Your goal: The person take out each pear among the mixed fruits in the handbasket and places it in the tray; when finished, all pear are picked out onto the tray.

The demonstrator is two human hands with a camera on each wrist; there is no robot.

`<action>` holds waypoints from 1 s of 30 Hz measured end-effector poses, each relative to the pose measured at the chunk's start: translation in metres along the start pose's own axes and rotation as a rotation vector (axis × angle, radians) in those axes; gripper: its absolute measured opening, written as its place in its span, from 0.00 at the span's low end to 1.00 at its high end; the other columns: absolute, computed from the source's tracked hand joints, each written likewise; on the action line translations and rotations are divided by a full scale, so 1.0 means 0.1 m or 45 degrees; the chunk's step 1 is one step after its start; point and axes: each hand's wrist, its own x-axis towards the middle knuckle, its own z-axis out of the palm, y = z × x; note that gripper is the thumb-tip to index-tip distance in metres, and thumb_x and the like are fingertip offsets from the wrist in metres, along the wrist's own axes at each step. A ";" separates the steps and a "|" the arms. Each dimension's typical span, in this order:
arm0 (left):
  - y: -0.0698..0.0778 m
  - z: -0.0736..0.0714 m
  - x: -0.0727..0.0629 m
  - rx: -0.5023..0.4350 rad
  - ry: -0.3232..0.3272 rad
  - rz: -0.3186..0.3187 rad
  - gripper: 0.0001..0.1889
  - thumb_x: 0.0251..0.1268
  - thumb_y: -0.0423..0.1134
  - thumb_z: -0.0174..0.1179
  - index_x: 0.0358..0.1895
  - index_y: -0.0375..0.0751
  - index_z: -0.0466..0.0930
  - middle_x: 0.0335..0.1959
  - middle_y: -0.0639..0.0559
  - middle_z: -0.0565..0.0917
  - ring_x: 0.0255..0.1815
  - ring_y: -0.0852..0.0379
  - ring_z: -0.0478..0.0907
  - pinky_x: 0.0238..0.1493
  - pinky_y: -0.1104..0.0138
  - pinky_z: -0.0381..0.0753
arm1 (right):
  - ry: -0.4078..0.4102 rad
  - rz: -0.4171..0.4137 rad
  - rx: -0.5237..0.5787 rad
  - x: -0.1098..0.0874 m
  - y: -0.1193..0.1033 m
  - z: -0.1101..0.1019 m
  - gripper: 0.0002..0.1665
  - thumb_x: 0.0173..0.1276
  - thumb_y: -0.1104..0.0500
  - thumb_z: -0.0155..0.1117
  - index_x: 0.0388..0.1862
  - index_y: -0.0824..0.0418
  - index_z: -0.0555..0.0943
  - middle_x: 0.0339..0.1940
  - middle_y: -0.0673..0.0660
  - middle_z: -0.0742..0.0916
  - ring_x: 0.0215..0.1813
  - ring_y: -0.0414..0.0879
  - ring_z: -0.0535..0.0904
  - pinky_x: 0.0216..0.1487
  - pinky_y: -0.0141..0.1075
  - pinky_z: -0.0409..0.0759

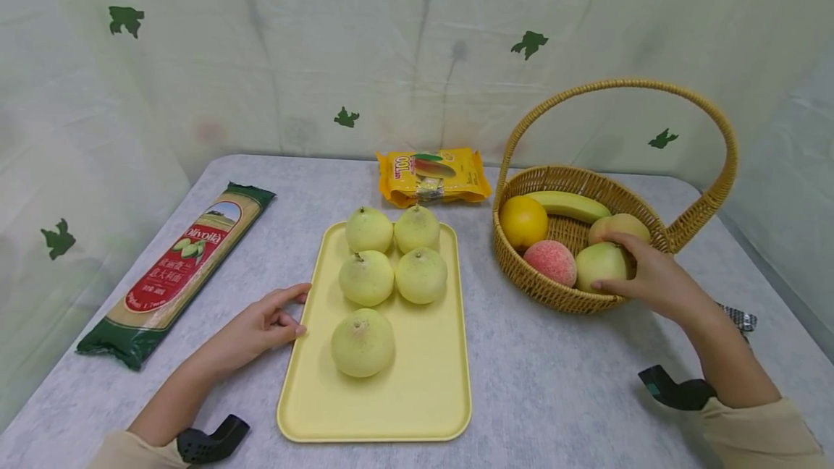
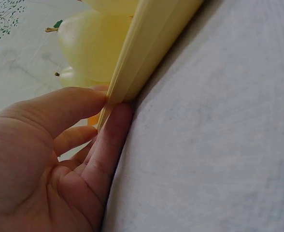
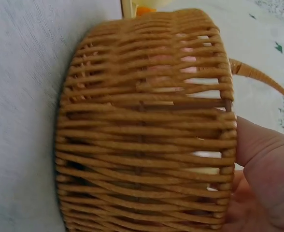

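My left hand (image 1: 253, 335) pinches the left rim of a pale yellow tray (image 1: 417, 396); the left wrist view has the thumb (image 2: 72, 108) on the rim and a finger against its underside. On the tray sit several round, yellow-green pears (image 1: 363, 342), two pairs at the far end and one nearer. Over at the right, my right hand (image 1: 664, 277) reaches into a wicker basket (image 1: 554, 299) and holds a pale green pear (image 1: 599, 266) between thumb and fingers. The basket wall (image 3: 142, 140) hides that pear in the right wrist view.
Also in the basket are an orange (image 1: 523, 222), a banana (image 1: 567, 205), a pink peach (image 1: 550, 263) and a yellowish peach (image 1: 619, 226). Its tall handle (image 1: 625, 84) arches overhead. A spaghetti pack (image 1: 179, 273) lies at the left, an orange snack bag (image 1: 433, 176) behind the tray.
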 end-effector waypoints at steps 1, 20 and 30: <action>0.00 0.00 0.00 -0.002 0.001 -0.001 0.34 0.61 0.35 0.57 0.68 0.34 0.51 0.58 0.38 0.60 0.33 0.59 0.73 0.32 0.70 0.73 | 0.006 0.011 -0.011 0.00 0.00 0.00 0.51 0.49 0.39 0.67 0.64 0.64 0.61 0.56 0.70 0.69 0.49 0.63 0.66 0.44 0.55 0.65; 0.02 0.00 -0.01 -0.011 -0.009 -0.003 0.34 0.61 0.35 0.57 0.68 0.34 0.51 0.58 0.38 0.60 0.33 0.58 0.73 0.31 0.70 0.73 | 0.465 -0.153 0.222 -0.10 -0.32 0.07 0.45 0.48 0.60 0.73 0.63 0.64 0.62 0.58 0.66 0.67 0.44 0.62 0.71 0.34 0.29 0.74; 0.02 0.01 0.00 0.021 0.015 0.002 0.34 0.60 0.35 0.58 0.67 0.33 0.52 0.57 0.38 0.62 0.34 0.58 0.73 0.32 0.70 0.73 | 0.414 -0.553 0.380 -0.23 -1.04 0.39 0.47 0.39 0.66 0.77 0.60 0.57 0.67 0.55 0.52 0.72 0.52 0.42 0.67 0.49 0.24 0.66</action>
